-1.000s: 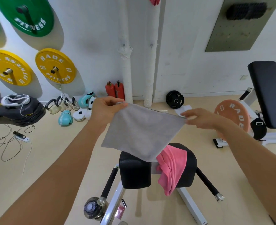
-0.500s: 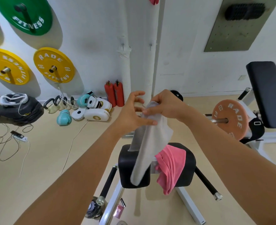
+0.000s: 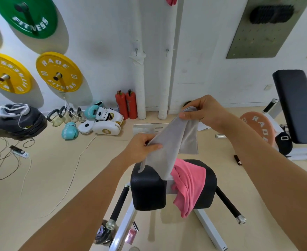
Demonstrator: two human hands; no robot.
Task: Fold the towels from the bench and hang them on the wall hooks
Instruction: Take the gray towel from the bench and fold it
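Though folded, grey towel (image 3: 169, 145) between hands.

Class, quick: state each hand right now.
Left hand: closed, pinching the grey towel.
Right hand: closed, gripping the same towel's top.

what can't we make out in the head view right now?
- Pink item on the wall: cut off by the top edge.
- Black weight plate by the wall: mostly behind the right hand.
- Gray towel: fold layers bunched, count unclear.
- Left hand: fingertips under the cloth.
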